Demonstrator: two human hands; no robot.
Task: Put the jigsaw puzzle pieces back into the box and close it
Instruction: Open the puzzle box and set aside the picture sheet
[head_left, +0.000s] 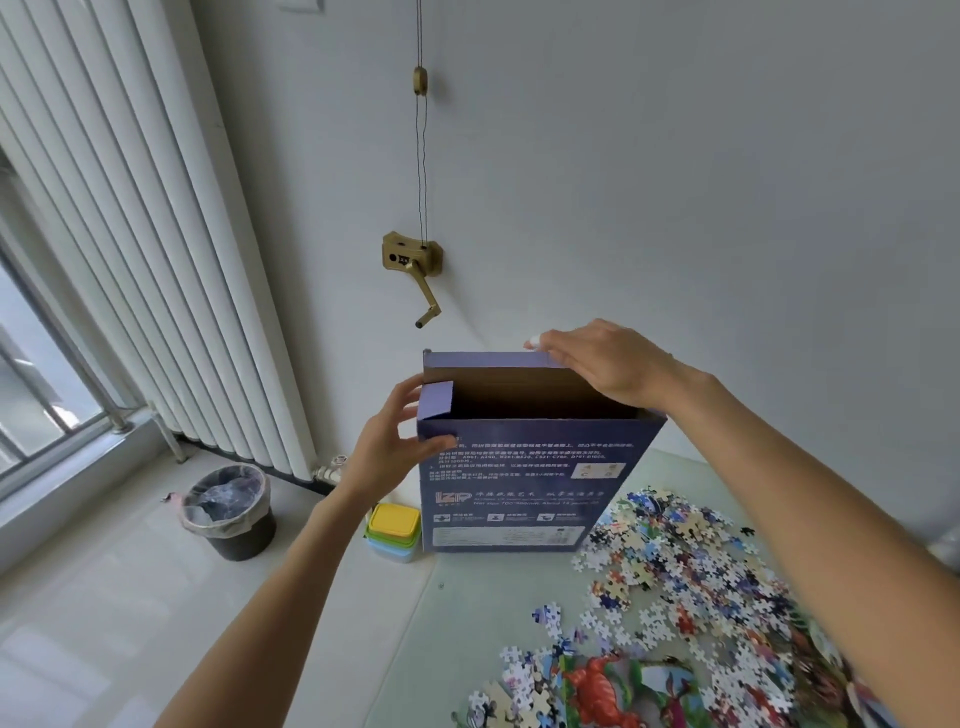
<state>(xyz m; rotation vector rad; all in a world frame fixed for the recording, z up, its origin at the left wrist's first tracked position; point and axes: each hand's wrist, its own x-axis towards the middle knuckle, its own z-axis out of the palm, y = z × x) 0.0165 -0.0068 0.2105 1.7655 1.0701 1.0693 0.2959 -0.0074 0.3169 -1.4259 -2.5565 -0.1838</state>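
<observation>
White wall, tall radiator, lined bin on floor.

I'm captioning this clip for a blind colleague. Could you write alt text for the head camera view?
A person holds a dark blue puzzle box upright on a pale table, the left hand gripping its near corner and the right hand on the open top flap. Loose jigsaw pieces lie to the right; stacked coloured tubs sit left of it.
</observation>
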